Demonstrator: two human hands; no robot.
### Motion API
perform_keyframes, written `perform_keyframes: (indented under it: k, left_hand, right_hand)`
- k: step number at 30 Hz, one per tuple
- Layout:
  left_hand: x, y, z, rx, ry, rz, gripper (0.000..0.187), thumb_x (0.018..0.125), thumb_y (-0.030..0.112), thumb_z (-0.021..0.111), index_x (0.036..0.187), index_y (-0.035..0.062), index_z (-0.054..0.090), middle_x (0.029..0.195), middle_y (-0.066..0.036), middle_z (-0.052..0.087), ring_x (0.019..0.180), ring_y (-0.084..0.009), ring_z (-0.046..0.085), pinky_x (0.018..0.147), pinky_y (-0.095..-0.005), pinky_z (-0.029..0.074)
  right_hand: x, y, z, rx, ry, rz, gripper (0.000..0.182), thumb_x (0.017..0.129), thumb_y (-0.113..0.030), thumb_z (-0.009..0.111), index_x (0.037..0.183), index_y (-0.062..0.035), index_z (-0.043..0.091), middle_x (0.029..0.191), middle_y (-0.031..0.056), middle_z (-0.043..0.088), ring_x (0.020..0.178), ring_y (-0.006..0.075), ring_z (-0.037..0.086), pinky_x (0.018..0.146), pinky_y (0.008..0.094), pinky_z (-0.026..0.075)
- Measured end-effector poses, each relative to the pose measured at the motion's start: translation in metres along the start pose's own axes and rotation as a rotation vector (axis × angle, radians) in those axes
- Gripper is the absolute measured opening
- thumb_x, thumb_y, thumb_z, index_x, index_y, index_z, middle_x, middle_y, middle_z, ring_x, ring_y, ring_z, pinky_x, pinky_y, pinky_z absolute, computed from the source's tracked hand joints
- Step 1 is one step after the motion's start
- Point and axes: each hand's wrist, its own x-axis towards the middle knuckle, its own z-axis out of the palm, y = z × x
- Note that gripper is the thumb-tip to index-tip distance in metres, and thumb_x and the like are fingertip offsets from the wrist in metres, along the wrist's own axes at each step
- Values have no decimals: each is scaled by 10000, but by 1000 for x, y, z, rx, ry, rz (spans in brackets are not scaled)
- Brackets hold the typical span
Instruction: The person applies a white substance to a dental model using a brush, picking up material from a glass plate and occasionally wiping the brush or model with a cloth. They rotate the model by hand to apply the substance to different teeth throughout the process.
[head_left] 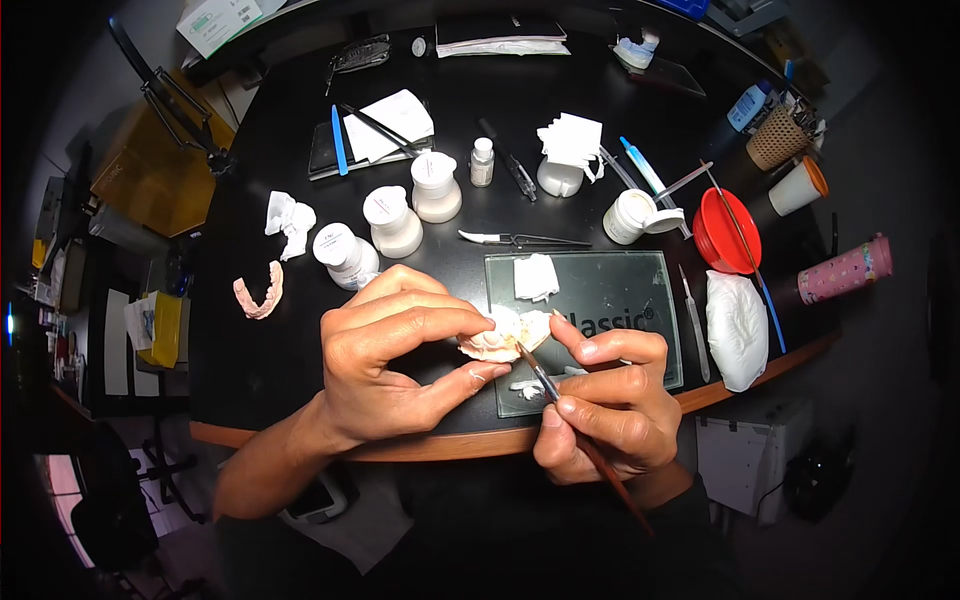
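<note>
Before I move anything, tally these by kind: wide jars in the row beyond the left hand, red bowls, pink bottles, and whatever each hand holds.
Wide jars: 3
Red bowl: 1
Pink bottle: 1
Tooth model in the left hand: 1
Brush in the right hand: 1
Total: 7

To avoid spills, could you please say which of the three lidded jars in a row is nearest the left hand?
The leftmost jar, just beyond the left hand; the other two stand farther back, to its right.
</note>
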Motion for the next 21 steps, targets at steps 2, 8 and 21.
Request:
perform_keyframes:
  k: [2, 8, 21]
  left_hand:
    - [0, -2, -1, 3, -4, 22, 323, 628, 65, 919, 892, 14, 740, 843, -86, 746, 804, -202, 678, 721, -302, 517]
    - [0, -2, -1, 2, -11, 22, 304, 643, 60, 905, 896, 12, 741, 860, -93, 752, 833, -220, 687, 756, -323, 534]
    - [-1, -5, 1, -121, -145, -87, 357, 706, 7, 850, 1029, -55, 710, 978, -180, 737, 927, -228, 698, 752, -287, 606]
  right_hand:
    - [1, -1, -1, 27, 16, 10, 198, 742, 43, 718, 907, -44, 651, 845, 63, 650, 974, 258, 595, 885, 461, 637]
    - [6, 7, -7, 191, 67, 74, 191, 699, 69, 676, 858, -27, 628, 767, 67, 636, 937, 270, 593, 830, 439, 648]
    - [29, 25, -27, 761, 54, 588, 32, 852, 44, 622, 839, 57, 595, 852, 142, 620, 1003, 224, 608, 807, 358, 649]
